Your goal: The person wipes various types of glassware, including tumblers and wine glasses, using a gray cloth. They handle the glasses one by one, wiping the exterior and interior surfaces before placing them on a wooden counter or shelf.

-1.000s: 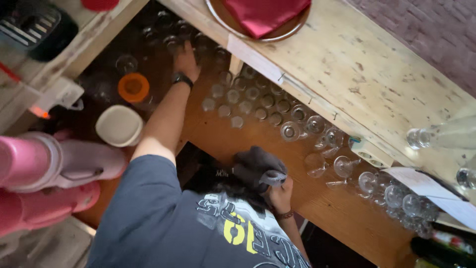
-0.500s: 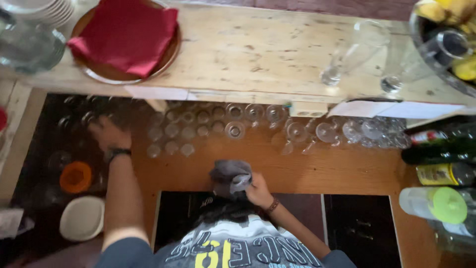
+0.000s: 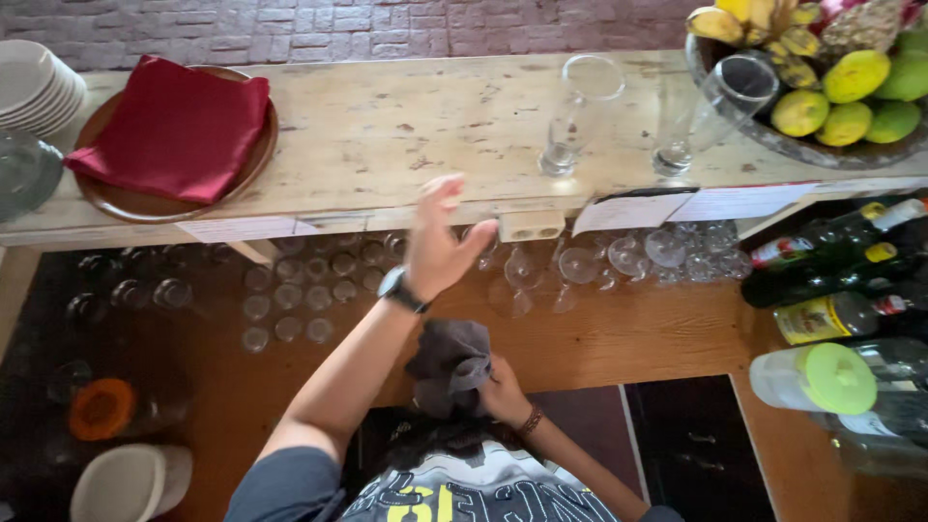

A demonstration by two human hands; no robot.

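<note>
Glassware fills the lower shelf point(image 3: 599, 333) in upturned rows; two tall glasses point(image 3: 578, 111) stand on the wooden counter point(image 3: 387, 126) above, seemingly finished; the left hand point(image 3: 437, 242), open and empty, fingers spread, reaches over the shelf glasses point(image 3: 580, 263); the right hand point(image 3: 503, 391) grips a grey cloth point(image 3: 449, 362) near the body; judging by this, many glasses remain to wipe.

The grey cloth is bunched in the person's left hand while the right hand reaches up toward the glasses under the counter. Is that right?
Not quite: the hands are swapped. The head view shows the grey cloth bunched in the right hand, while the left hand, with a watch on its wrist, reaches up toward the glasses under the counter.
</note>
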